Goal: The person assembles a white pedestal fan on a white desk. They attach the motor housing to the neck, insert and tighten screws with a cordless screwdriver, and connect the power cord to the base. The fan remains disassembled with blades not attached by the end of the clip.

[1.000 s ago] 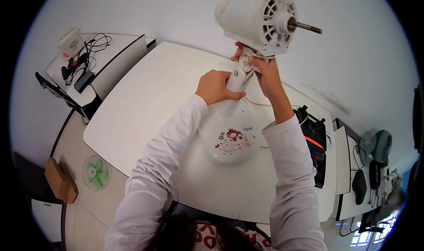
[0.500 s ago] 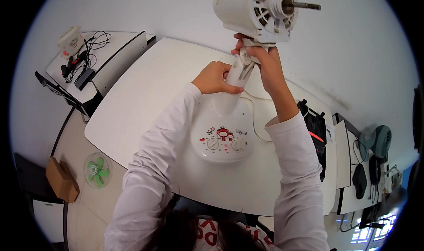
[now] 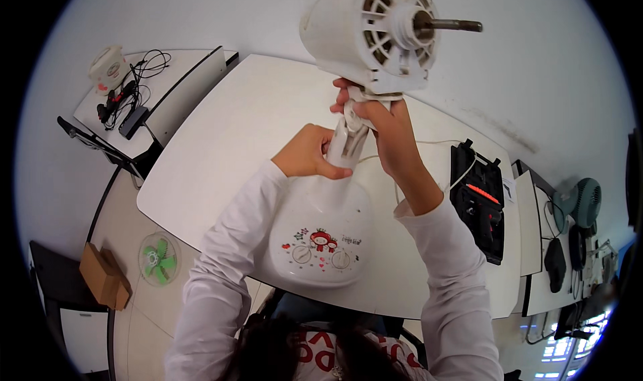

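Observation:
A white electric fan stands in front of me without blades or guard. Its motor housing is at the top, a bare metal shaft pointing right. My left hand wraps around the fan's neck, thumb across its front. Just under the motor, my right hand grips the tilt joint, with some fingers behind it. The fan's rounded base, with two dials and a red cartoon print, rests near the table's front edge.
The white table carries an open black tool case at right and a pale cord. On the floor at left are a green fan blade in a clear guard and a cardboard box. A side table holds cables.
The fan, with both hands still gripping it, has come nearer to me and slightly left. Its base now sits closer to the table's front edge.

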{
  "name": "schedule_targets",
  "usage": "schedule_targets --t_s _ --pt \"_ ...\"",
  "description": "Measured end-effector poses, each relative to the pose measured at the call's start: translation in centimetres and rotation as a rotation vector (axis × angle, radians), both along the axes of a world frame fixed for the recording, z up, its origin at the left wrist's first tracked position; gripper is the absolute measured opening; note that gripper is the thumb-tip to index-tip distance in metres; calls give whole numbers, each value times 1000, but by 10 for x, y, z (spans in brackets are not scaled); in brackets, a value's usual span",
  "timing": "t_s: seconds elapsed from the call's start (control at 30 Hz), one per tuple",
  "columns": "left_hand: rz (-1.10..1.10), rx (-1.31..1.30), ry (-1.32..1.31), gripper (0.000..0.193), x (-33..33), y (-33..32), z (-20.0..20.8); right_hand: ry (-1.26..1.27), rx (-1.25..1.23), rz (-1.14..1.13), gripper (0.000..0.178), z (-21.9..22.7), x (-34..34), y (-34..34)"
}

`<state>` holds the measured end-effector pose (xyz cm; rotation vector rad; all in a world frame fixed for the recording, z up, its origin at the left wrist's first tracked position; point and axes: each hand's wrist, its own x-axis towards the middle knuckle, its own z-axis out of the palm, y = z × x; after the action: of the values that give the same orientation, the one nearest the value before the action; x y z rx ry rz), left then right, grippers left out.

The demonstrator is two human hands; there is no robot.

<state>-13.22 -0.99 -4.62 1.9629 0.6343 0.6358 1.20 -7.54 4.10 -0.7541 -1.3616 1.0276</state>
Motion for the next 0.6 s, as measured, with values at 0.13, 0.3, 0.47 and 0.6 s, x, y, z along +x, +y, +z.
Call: schedule_targets --t_s 0.13,0.3,0.47,0.6 --pt "101 86 -87 36 6 -17 -6 10 10 -7 37 -4 1 -12" --pt "101 115 -156 36 34 4 -8 -128 134 -76 41 -13 25 0" --pt "20 155 -68 37 55 42 -9 -127 188 -150 20 -17 43 26" --pt "104 123 -103 42 71 37 -12 -74 147 -247 28 -19 52 37"
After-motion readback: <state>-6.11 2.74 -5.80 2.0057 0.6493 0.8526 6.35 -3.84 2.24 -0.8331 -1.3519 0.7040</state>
